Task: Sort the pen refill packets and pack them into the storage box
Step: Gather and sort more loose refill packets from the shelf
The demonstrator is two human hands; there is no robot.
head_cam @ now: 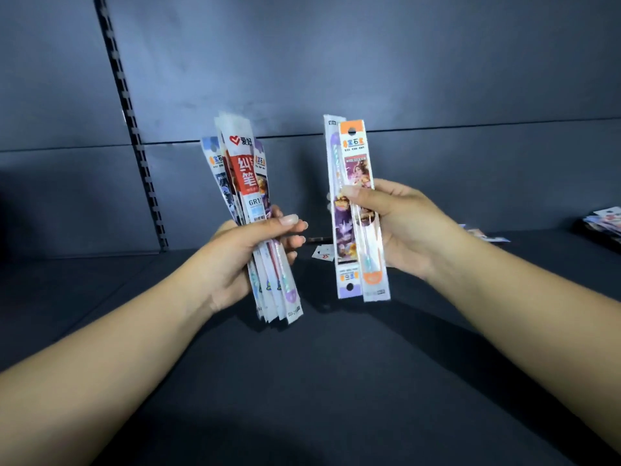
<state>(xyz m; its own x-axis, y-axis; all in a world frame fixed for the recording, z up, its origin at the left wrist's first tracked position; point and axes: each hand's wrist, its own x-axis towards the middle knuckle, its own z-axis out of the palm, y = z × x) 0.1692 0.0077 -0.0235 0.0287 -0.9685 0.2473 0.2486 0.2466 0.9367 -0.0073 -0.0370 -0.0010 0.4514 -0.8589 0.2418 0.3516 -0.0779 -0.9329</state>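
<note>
My left hand (245, 260) grips a fanned bundle of several pen refill packets (243, 176), held upright; the front one is red and white. My right hand (403, 230) pinches two packets (354, 156) upright, an orange-topped one in front of a purple one, thumb across their fronts. The two bundles are apart, held above the dark shelf (319, 364). At the far right edge a dark storage box (601, 227) holds more packets, only partly in view.
A loose packet (322, 253) lies on the shelf behind my hands, and others (484, 234) lie further right. A dark back panel (369, 79) with a slotted upright strip (134, 136) closes off the rear.
</note>
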